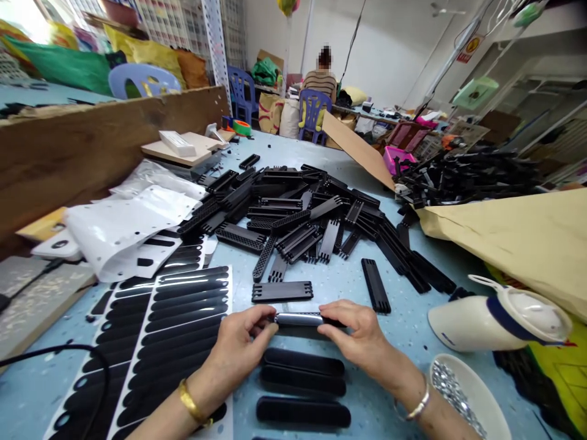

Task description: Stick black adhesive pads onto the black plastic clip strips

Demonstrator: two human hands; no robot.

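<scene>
Left hand [247, 336]: thumb and fingers are pinched on the left end of a black bar [299, 319]. Right hand [355, 330]: thumb and fingers grip the right end of the same bar. The bar is held crosswise between both hands, over the near part of the blue surface [337, 284]; its exposed face reflects light. From here, contact between bar and surface cannot be confirmed.

Adjacent items are located as follows. Nearer the person, dark rounded bars [302, 412] lie crosswise, one behind another. Just beyond the hands, a ribbed bar [282, 292] lies parallel to the held one; a second loose bar [376, 286] points away from the person. Behind these, similar black pieces form a loose pile [293, 221]. Sheets of black strips [183, 330] occupy the left side, partly under the left forearm. A white bowl [498, 412] containing small silvery pieces [452, 391] sits beside the right forearm, with a lidded cup [472, 324] beyond it.
</scene>
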